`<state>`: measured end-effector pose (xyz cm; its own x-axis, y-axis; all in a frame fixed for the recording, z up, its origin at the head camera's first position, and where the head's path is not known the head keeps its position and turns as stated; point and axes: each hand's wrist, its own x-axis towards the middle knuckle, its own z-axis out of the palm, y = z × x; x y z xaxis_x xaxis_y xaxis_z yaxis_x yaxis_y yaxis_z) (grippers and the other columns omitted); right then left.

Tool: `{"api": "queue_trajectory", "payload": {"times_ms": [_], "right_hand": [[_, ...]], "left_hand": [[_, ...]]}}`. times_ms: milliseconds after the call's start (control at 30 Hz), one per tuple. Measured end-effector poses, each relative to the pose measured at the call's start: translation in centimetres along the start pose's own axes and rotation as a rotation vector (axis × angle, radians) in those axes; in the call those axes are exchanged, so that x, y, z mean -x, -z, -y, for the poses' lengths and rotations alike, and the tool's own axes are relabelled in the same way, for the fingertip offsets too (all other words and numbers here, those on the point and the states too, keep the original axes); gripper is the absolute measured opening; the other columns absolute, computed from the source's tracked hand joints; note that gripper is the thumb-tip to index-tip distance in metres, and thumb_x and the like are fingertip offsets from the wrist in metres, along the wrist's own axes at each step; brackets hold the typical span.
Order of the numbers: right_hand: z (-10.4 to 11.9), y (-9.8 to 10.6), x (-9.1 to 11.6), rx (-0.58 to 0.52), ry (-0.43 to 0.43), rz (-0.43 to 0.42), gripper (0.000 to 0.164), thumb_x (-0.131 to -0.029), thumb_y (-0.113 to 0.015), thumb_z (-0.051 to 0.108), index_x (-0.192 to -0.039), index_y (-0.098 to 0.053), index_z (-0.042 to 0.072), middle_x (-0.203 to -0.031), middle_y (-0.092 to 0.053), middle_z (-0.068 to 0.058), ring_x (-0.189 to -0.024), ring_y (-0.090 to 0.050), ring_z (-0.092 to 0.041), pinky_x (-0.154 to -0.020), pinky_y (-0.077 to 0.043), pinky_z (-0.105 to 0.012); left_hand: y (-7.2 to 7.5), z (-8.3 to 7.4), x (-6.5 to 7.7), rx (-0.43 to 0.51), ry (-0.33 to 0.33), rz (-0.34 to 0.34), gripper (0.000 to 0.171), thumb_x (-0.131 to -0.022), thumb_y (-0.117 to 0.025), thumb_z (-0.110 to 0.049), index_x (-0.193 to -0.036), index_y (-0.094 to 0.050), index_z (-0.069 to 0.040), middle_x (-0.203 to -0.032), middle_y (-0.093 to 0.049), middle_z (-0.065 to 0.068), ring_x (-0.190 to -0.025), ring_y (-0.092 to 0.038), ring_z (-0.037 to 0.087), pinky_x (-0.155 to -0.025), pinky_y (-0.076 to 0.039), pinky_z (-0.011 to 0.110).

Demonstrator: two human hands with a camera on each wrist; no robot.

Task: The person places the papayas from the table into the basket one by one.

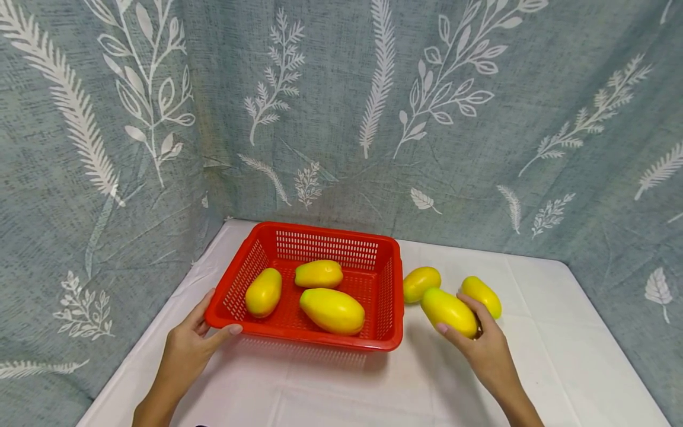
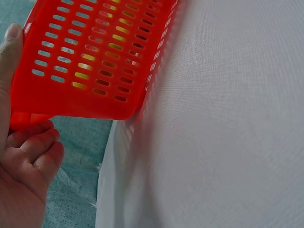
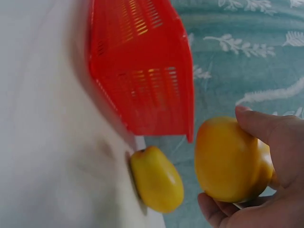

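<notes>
My left hand [image 1: 187,341] grips the rim of a red plastic basket [image 1: 304,339] at its near left corner, thumb on top and fingers curled beneath. In the left wrist view the slotted basket wall [image 2: 90,102] rises beside that hand. Three yellow papayas lie in the basket: one at left [image 1: 264,293], one at the back [image 1: 319,274] and a larger one [image 1: 333,311] in front. Right of the basket, my right hand [image 1: 487,341] holds another papaya [image 1: 450,312] above the table, thumb and fingers around its sides. In the right wrist view this papaya [image 3: 228,161] is level with the basket's rim.
Two more papayas rest on the white-covered table [image 1: 544,350]: one [image 1: 421,283] close to the basket's right wall, the other [image 1: 482,296] farther right, behind my right hand. A blue-green curtain [image 1: 341,118] with white leaf prints hangs behind and along both sides of the table.
</notes>
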<state>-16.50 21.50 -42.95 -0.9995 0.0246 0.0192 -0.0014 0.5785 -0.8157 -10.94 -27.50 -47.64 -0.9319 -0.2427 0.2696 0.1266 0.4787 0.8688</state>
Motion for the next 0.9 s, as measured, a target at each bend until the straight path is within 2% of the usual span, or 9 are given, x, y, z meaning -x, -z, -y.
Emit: {"api": "queue_trajectory", "payload": {"times_ms": [167,367,633,900], "right_hand": [[0.8,-0.3,0.2,-0.035,0.028,-0.006,0.080,-0.093,-0.082,0.047,-0.159,-0.045,0.021,-0.167,-0.041,-0.012,-0.125,-0.054,-0.029,-0.092,-0.050,-0.026],[1.6,-0.8,0.4,-0.108,0.075,0.002,0.076,-0.094,-0.083,0.038,-0.158,-0.047,0.019,-0.166,-0.041,-0.012,-0.128,-0.054,-0.029,-0.092,-0.049,-0.019],[3.0,-1.8,0.7,-0.169,0.115,0.017,0.072,-0.094,-0.084,0.032,-0.156,-0.049,0.019,-0.156,-0.051,-0.006,-0.119,-0.055,-0.024,-0.093,-0.051,-0.020],[4.1,-2.8,0.8,-0.233,0.164,0.037,0.070,-0.093,-0.086,0.028,-0.153,-0.052,0.016,-0.147,-0.056,-0.008,-0.117,-0.057,-0.026,-0.094,-0.052,-0.019]], "left_hand": [[-0.1,0.0,-0.1,0.003,-0.016,-0.007,0.091,-0.087,-0.089,-0.009,-0.162,-0.038,0.002,-0.154,-0.050,0.035,-0.112,-0.047,-0.026,-0.087,-0.047,0.001],[-0.1,0.1,0.0,0.001,-0.006,-0.004,0.091,-0.087,-0.089,-0.009,-0.162,-0.038,0.002,-0.154,-0.049,0.036,-0.112,-0.046,-0.026,-0.086,-0.048,0.002],[-0.1,0.2,0.0,0.017,-0.005,-0.004,0.091,-0.087,-0.088,-0.008,-0.162,-0.038,0.002,-0.153,-0.049,0.036,-0.112,-0.047,-0.026,-0.086,-0.049,0.003],[-0.1,0.2,-0.1,0.017,-0.007,-0.008,0.091,-0.087,-0.088,-0.008,-0.162,-0.038,0.003,-0.155,-0.048,0.036,-0.112,-0.047,-0.026,-0.086,-0.049,0.002]]}}
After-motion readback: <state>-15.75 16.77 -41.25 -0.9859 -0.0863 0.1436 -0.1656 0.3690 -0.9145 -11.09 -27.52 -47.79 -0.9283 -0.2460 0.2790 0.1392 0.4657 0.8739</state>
